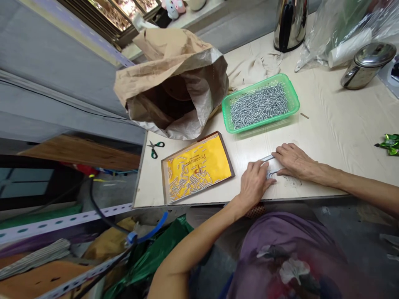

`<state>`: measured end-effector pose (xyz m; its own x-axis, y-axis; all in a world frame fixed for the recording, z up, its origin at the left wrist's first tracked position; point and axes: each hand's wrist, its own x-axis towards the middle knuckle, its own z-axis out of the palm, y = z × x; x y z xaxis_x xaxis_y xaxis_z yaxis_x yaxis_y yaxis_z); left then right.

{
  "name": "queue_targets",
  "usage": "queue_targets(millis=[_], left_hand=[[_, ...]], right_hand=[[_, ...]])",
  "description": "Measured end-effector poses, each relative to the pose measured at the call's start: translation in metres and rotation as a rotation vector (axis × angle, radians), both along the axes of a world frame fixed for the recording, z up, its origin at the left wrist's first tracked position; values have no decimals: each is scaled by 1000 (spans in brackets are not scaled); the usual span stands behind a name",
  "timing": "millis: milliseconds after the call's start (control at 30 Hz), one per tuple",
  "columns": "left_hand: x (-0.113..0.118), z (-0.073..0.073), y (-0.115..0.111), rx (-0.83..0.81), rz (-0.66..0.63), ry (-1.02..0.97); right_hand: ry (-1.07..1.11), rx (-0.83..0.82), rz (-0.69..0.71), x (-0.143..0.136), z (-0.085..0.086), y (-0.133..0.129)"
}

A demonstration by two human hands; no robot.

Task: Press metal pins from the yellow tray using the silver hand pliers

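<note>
Near the table's front edge, my left hand (253,182) and my right hand (294,162) face each other with their fingers bent. A thin greyish strip (267,158) spans the gap between their fingertips, its ends hidden under the fingers. Below it, a slim dark piece (273,172) lies between the two thumbs; its kind is unclear. Left of my left hand lies a shallow tray (231,162) lined with yellow printed material and scattered with small silvery pieces. Beyond the hands, a green plastic basket (291,95) holds many small metal springs or screw-like pieces (258,106).
A large paper sack (168,54) gapes at the back left. Green-handled scissors (155,148) lie by the table's left edge. At the back stand a steel kettle (289,25), a lidded metal pot (364,68) and clear plastic wrapping (324,37). A shiny green object (389,144) sits far right.
</note>
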<state>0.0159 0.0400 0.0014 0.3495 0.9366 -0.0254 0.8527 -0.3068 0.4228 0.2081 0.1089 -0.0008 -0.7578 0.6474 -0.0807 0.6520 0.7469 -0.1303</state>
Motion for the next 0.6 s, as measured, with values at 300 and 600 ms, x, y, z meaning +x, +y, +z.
queue_targets(millis=[300,600], left_hand=[[15,-8,38,-89,-262,133],[28,-1,32,-126,-275,238]], right_hand=[[-23,-39,-54,18,14,-5],[39,-118,25,13,3,-12]])
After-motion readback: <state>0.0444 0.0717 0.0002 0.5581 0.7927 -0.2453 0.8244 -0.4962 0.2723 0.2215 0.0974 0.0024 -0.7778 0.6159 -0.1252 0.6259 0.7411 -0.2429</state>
